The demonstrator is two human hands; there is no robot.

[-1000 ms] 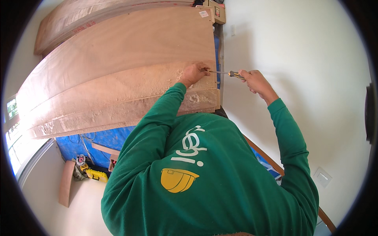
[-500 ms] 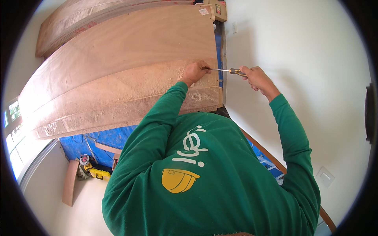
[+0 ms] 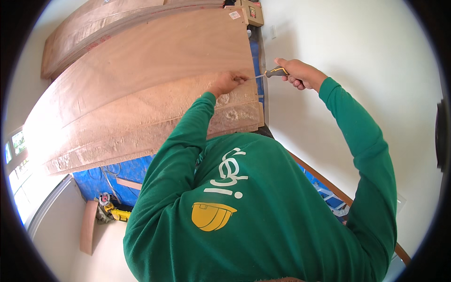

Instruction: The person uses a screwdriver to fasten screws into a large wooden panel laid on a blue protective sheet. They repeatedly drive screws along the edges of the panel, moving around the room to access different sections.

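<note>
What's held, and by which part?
The right grip holds a grey-and-yellow metal-shafted screwdriver by its handle; whether the left grip holds anything can't be told.

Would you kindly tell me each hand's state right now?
Left hand: closed near the far end of the screwdriver; whether it grips anything cannot be told.
Right hand: closed, holding the screwdriver.

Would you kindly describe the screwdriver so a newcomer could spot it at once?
Find the big curved wood panel across the upper left, then look past its right edge to the right grip. The screwdriver is held there, pointing left. Its dark, yellow-trimmed handle and thin shaft set it apart from the panel and the white wall.
</note>
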